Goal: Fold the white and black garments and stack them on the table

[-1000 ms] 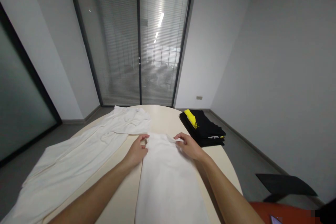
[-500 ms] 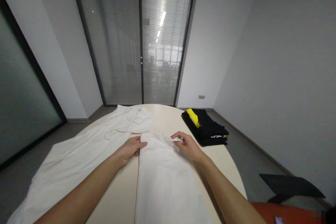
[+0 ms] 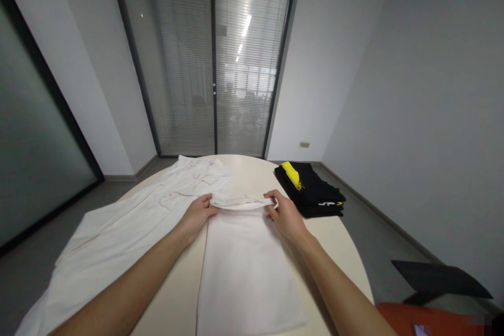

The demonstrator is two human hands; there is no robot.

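Note:
A white garment (image 3: 246,268), folded into a long panel, lies lengthwise on the table in front of me. Its kind cannot be made out. My left hand (image 3: 201,210) pinches the left corner of its far edge, thumb and fingers closed on the cloth. At the right corner, my right hand (image 3: 281,214) grips the same edge between thumb and fingers. Between the two hands that edge is lifted and bunched into a narrow band. To the left, more white cloth (image 3: 129,231) spreads loosely, wrinkled, past the table's left side.
A stack of folded black clothes (image 3: 315,189) with a yellow patch on top sits at the right rear of the pale round table (image 3: 346,257). A chair with a black armrest (image 3: 441,277) and a red seat (image 3: 452,320) stands at the lower right.
Both hands have raised the far edge of the white garment, which lay flatter before. The garment's near end has slid up into view, away from me.

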